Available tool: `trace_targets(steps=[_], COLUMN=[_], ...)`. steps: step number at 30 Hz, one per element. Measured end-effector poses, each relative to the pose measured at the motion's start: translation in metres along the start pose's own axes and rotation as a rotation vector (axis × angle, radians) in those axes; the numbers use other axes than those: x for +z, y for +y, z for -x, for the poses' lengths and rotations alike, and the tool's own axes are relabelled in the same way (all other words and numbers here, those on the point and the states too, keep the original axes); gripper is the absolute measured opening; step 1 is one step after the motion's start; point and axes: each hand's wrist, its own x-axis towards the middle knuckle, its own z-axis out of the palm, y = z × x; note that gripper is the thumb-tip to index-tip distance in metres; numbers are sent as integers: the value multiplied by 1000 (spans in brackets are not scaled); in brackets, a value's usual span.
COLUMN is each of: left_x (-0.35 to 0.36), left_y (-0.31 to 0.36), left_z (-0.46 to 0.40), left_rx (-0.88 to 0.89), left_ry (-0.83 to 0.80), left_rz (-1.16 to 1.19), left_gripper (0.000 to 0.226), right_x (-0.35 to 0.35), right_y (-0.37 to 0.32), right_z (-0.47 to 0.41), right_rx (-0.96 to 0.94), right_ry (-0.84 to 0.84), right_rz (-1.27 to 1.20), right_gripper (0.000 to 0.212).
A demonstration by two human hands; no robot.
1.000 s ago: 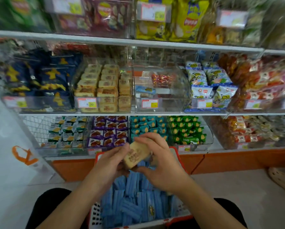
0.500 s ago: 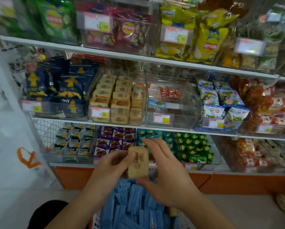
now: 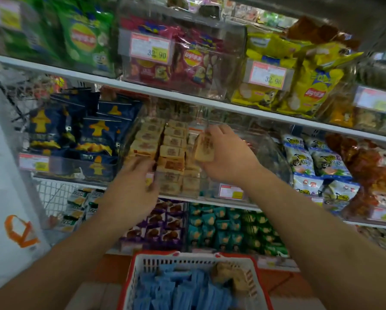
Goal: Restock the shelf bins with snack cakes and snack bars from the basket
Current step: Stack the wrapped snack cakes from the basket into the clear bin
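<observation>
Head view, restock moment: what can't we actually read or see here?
- Left hand: motion-blurred; fingertip contact with the cake bin unclear.
- Snack cake in the right hand: label print blurred.
- Basket: near end cut off by bottom edge.
- Price tag: digits too small.

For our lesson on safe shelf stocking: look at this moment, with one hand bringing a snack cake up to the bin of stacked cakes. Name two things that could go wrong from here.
1. The right hand pinches the snack cake only by its edges, so it might slip and fall.
2. The left hand touches the front of the stacked cakes in the clear bin; a nudge could topple the tight stacks.
</observation>
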Motion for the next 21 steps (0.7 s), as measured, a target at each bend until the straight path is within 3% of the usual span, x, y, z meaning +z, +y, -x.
trace_targets(steps=[3,6,9,12,16,21], left_x=[6,17,24,27,26,27], left_y=[-20,-27,-32,-35,-37,-40], left_z=[-14,-11,-9,-10,-10,-7], left_rx=[60,-4,10,31,52,50], left_ry=[-75,-133,-115,-112,-100,-90], left_rz=[-307,-336,-332,-370,-387,-334], left_gripper=[66,85,89,87,86,90], right_x=[15,30,41,52,71,70], right_y=[10,10,5,0,0,3], right_z=[-42,-66,-78,-82,-83,-80], right_rx=[-4,-44,-25,-24,-52,-67], right_ry=[-115,-236,-356,-485,-483,-474], right_rz=[145,347,402,397,481,486], right_gripper=[75,53,38,46,65,60])
